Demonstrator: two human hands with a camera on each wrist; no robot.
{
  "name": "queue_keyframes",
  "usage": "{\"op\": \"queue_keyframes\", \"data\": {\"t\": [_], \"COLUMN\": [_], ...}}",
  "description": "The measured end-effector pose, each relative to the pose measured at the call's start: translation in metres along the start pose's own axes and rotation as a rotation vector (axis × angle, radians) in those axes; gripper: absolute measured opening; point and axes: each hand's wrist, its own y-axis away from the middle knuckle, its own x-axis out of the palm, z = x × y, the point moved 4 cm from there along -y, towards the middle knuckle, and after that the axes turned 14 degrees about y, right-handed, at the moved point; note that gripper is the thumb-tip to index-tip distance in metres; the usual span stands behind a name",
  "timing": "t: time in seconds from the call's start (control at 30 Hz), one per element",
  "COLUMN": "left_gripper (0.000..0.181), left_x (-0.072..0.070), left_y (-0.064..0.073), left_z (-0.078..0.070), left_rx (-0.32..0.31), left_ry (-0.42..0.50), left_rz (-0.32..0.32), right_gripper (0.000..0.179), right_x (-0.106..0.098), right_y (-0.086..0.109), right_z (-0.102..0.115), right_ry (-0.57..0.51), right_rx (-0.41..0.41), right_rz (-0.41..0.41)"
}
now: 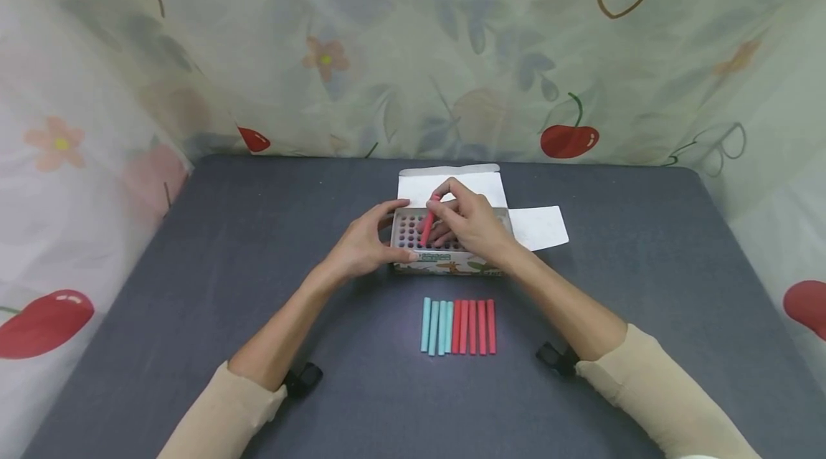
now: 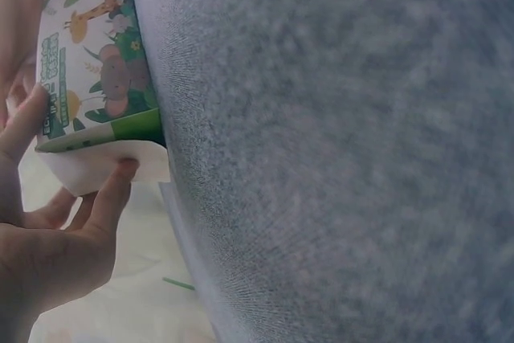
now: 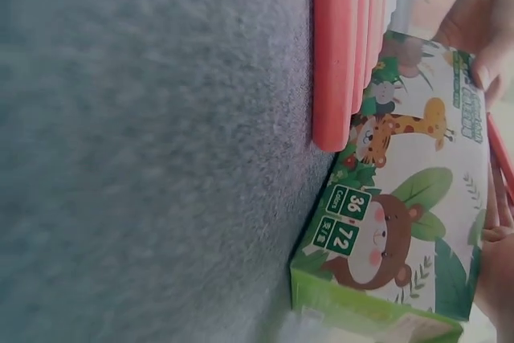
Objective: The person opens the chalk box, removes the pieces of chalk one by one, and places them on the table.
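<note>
An open printed chalk box stands at the table's middle, with a tray full of round holes inside. My left hand grips its left end, thumb on the front edge and fingers round the side; the left wrist view shows fingers against a white end flap. Thumb and forefinger of my right hand pinch a red chalk stick, tilted, its lower end at the holes near the front. Whether the tip is inside a hole, I cannot tell. Fingers of that hand cover part of the tray.
Before the box, light-blue chalk sticks and red chalk sticks lie side by side in one row. The raised white lid is behind the box, and a white side flap sticks out right. A patterned curtain surrounds the dark table.
</note>
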Motion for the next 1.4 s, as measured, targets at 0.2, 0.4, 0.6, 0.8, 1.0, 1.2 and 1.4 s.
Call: {"op": "queue_keyframes", "data": {"t": [0.2,0.4,0.6,0.8,1.0,1.2,1.4], "left_gripper": [0.089,0.090,0.090,0.091,0.091,0.091,0.091], "left_x": [-0.001,0.000,0.001,0.002,0.002,0.002,0.002], "left_y": [0.000,0.001,0.000,0.001,0.001,0.001,0.001], "left_z": [-0.001,0.000,0.001,0.001,0.000,0.000,0.000], "left_rx": [0.005,-0.005,-0.003,-0.009,-0.006,-0.006,-0.008], "left_ry": [0.002,0.001,0.006,0.000,0.014,0.015,0.010], "left_rz": [-0.005,0.000,-0.004,-0.002,-0.007,-0.011,-0.013], "right_gripper": [0.016,0.015,0.021,0.028,0.033,0.031,0.029], "right_x": [-0.013,-0.026,-0.034,-0.042,-0.044,-0.044,-0.043], "right_y": [0.015,0.031,0.048,0.067,0.082,0.097,0.106], "right_z": [0.005,0.006,0.004,-0.001,-0.007,-0.012,-0.021], "right_ry": [-0.006,0.032,0.026,0.035,0.072,0.110,0.137], "right_rx": [0.029,0.046,0.087,0.162,0.196,0.210,0.231], "right_rz": [-0.039,-0.059,-0.066,-0.062,-0.032,0.007,0.010]}}
